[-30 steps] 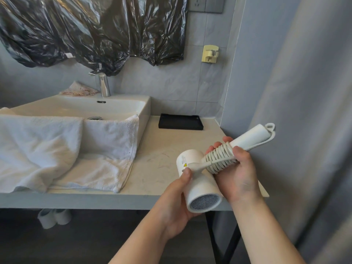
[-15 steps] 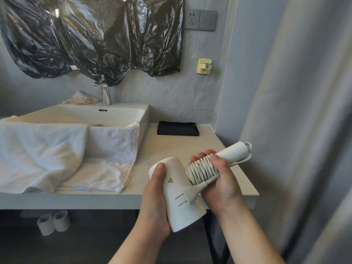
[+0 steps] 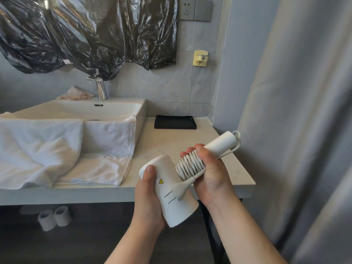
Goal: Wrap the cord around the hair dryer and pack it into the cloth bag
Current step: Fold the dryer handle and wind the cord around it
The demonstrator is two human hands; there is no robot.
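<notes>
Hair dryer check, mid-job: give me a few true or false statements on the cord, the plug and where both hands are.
1. The cord is coiled around the handle of the hair dryer. True.
2. The plug is in the wall socket. False: it lies loose against the dryer's barrel.
3. The right hand grips the handle over the coils. True.
4. The left hand rests on the towel. False: it holds the dryer's barrel.
5. The dryer lies on the counter. False: both hands hold it up, in front of the counter's edge.
</notes>
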